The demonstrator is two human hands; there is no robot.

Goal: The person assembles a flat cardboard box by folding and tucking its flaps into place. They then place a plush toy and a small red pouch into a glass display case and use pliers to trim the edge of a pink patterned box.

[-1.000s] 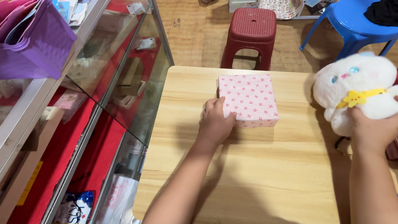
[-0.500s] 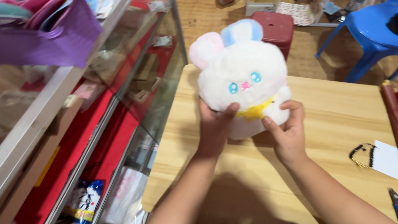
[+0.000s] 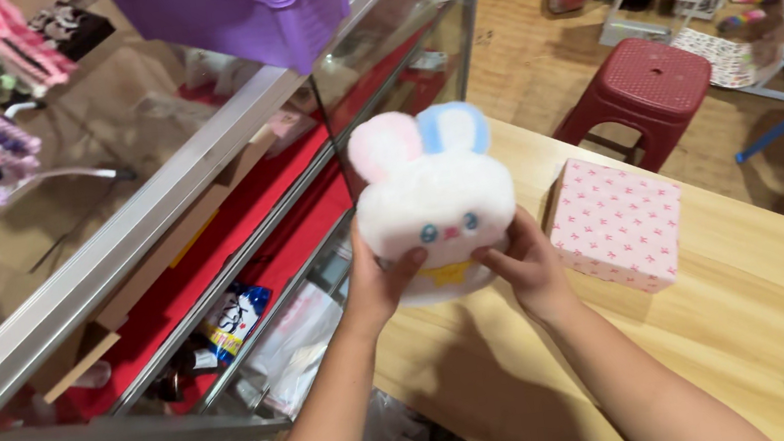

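Two big pieces first: glass display counter (image 3: 120, 274) on the left w/ a purple basket (image 3: 237, 15) on top, wooden table (image 3: 724, 329) to the right of it. Red plastic stool (image 3: 645, 85) stands beyond table's far edge; pink patterned box (image 3: 617, 223) sits on table just beside the hands. White plush bunny (image 3: 434, 200), one pink ear, one blue, is held up above table's near-left corner, left hand (image 3: 380, 287) and right hand (image 3: 523, 269) both clasped round its lower half, thumbs on the front.

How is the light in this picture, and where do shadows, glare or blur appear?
Head view: soft, even light; the plush rabbit is sharp, held in the left hand and right hand; faint arm shadows fall on the wooden table; the glass display case shows hazy reflections; straight lines bend towards the edges.
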